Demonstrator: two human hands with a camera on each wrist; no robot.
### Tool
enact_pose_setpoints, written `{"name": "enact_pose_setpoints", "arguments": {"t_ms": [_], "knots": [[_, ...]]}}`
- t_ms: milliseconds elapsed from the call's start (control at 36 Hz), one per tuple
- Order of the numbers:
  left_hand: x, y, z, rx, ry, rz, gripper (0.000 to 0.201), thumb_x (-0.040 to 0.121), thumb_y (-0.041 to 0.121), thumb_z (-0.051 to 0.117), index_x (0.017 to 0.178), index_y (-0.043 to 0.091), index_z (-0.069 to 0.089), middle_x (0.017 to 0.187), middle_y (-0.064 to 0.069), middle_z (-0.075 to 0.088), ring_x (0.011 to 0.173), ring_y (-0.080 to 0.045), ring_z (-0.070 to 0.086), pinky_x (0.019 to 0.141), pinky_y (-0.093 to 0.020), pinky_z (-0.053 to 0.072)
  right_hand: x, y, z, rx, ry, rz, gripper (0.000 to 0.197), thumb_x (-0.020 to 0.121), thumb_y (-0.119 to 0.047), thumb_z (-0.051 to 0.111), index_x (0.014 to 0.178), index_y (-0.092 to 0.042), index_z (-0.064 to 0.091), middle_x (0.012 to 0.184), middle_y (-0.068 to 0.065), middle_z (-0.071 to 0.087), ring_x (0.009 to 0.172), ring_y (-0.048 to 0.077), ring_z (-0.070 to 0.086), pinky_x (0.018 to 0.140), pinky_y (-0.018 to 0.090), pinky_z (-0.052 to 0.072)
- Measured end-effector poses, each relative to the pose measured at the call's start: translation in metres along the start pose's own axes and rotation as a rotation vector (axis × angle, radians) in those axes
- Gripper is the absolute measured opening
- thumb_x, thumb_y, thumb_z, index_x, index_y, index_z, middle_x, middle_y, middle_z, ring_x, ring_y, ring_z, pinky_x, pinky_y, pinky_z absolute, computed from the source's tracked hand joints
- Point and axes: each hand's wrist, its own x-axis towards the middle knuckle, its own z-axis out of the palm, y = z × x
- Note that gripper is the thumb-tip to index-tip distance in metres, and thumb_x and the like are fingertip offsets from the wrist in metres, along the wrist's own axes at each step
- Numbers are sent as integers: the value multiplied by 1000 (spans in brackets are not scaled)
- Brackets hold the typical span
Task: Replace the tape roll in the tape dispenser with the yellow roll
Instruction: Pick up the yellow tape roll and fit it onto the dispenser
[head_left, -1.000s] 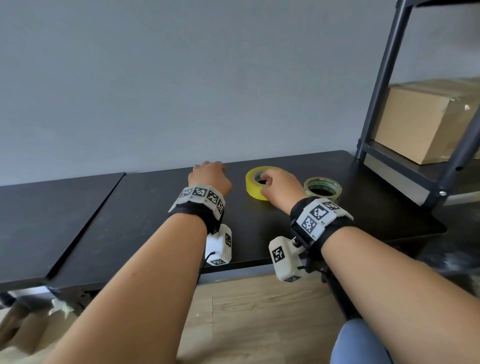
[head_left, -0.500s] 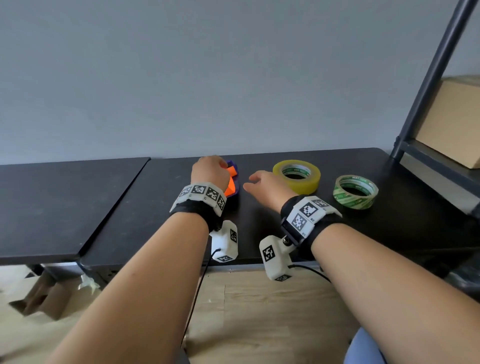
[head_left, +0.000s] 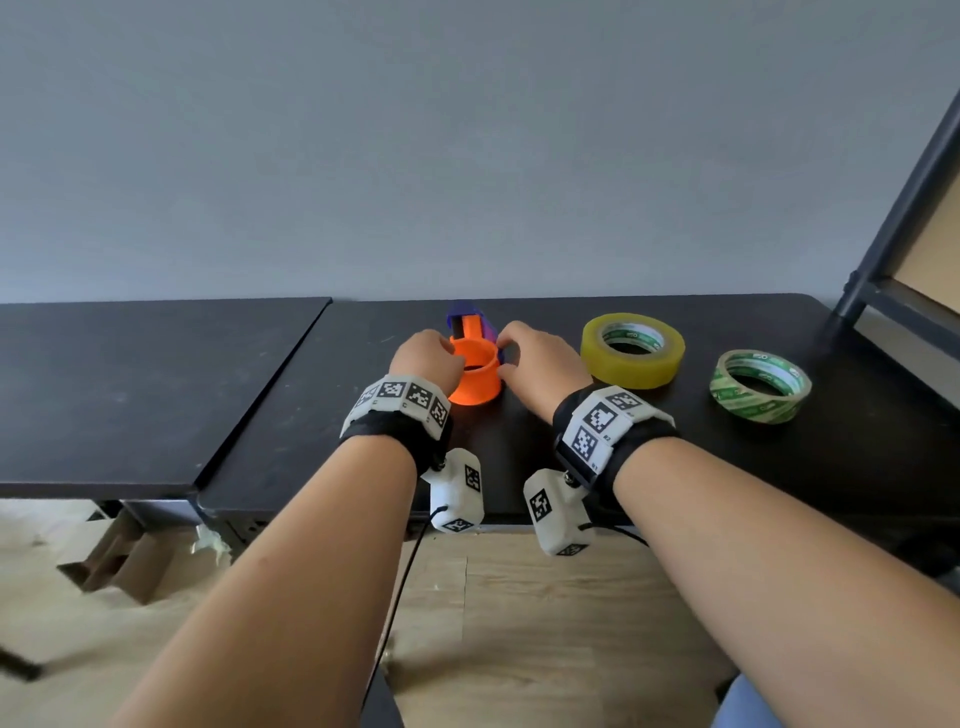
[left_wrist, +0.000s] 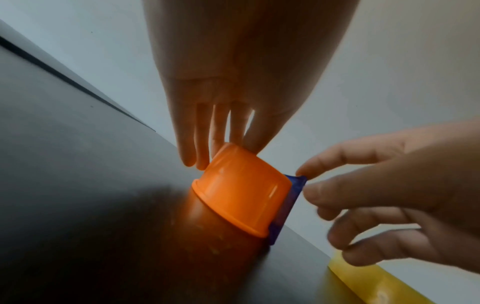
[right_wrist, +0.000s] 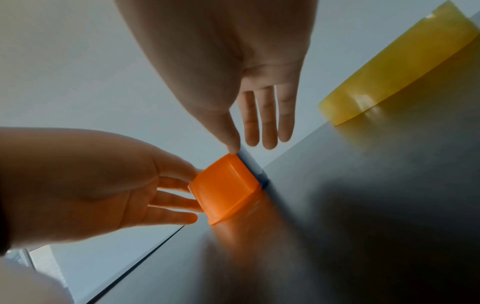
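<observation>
The tape dispenser (head_left: 472, 375) is an orange hub on a blue frame, lying on the black table (head_left: 571, 467) with no roll on it. My left hand (head_left: 426, 358) rests its straight fingers (left_wrist: 205, 144) against the hub's left side. My right hand (head_left: 535, 364) pinches the blue frame's edge (left_wrist: 298, 183) between thumb and index finger, its other fingers (right_wrist: 267, 127) held straight. The yellow roll (head_left: 623, 371) lies flat just right of my right hand, untouched. Both wrist views show the dispenser (right_wrist: 226, 189) between the two hands, with the yellow roll (right_wrist: 402, 67) at the edge.
A green-printed tape roll (head_left: 758, 404) lies flat further right. A dark metal shelf frame (head_left: 904, 208) with a cardboard box (head_left: 932, 254) stands at the far right. A second black table (head_left: 130, 389) adjoins on the left. Cardboard scraps (head_left: 119, 561) lie on the wooden floor.
My right hand let go of the yellow roll and moved left onto the dispenser's blue frame. The left hand stayed at the dispenser. The head view swung left.
</observation>
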Motion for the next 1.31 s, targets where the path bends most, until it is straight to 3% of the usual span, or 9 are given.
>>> {"name": "enact_pose_setpoints", "arguments": {"t_ms": [194, 333, 528, 889, 1028, 1139, 1194, 1250, 1305], "knots": [[3, -2, -5, 54, -19, 12, 34, 92, 13, 51, 124, 12, 62, 128, -9, 63, 119, -27, 58, 93, -34, 46, 7, 4, -4, 8, 2, 77, 34, 92, -24, 54, 125, -17, 57, 122, 8, 66, 112, 29, 61, 90, 35, 47], [1, 0, -6, 81, -20, 21, 34, 92, 14, 52, 124, 12, 62, 128, -9, 64, 118, -28, 59, 93, -35, 46, 6, -3, -1, 44, -34, 16, 36, 87, -20, 56, 123, -23, 57, 97, 3, 66, 98, 27, 64, 79, 34, 49], [-2, 0, -9, 105, -36, 5, 36, 92, 8, 50, 126, 11, 62, 128, -10, 64, 117, -28, 60, 95, -36, 48, 10, -2, 0, -15, -9, 38, 33, 88, -13, 51, 117, -22, 62, 117, 7, 67, 106, 29, 63, 85, 35, 49], [-4, 4, -12, 217, -49, 1, 36, 95, 11, 45, 130, 8, 57, 132, -14, 58, 117, -30, 59, 93, -37, 47, 15, 8, -13, -20, -48, 126, 54, 91, -4, 43, 140, -24, 51, 146, 11, 47, 131, 29, 49, 107, 38, 42], [-6, 18, -8, 197, 13, 52, 37, 93, 13, 43, 127, 8, 55, 135, -16, 46, 119, -35, 53, 91, -37, 44, 10, 21, -25, 22, 42, 148, 54, 89, -3, 46, 140, -21, 50, 141, 13, 48, 120, 30, 55, 90, 34, 46], [-10, 39, 0, 160, 29, 151, 38, 92, 13, 45, 128, 11, 56, 135, -14, 48, 123, -32, 49, 95, -39, 44, 6, 41, -42, -41, 5, 239, 48, 90, -4, 44, 137, -14, 50, 135, 12, 54, 117, 32, 56, 89, 35, 46], [-13, 49, 6, 145, 27, 183, 40, 91, 12, 44, 130, 14, 55, 137, -12, 48, 126, -31, 46, 98, -39, 43, 4, 51, -48, -138, -8, 265, 28, 87, -4, 44, 105, -16, 63, 101, 9, 63, 94, 33, 59, 69, 28, 43], [-16, 57, 12, 148, 23, 209, 41, 91, 11, 43, 130, 14, 55, 136, -12, 48, 127, -30, 45, 99, -39, 43, 1, 60, -54, -221, -8, 304, 21, 84, -5, 44, 73, -17, 56, 75, 7, 55, 77, 31, 53, 60, 27, 37], [-18, 64, 17, 159, 14, 229, 40, 92, 12, 44, 131, 14, 54, 137, -12, 48, 129, -31, 43, 100, -39, 41, -1, 69, -56, -234, -42, 338, 28, 89, -8, 43, 100, -6, 68, 100, 14, 68, 96, 35, 63, 79, 35, 50]]}}
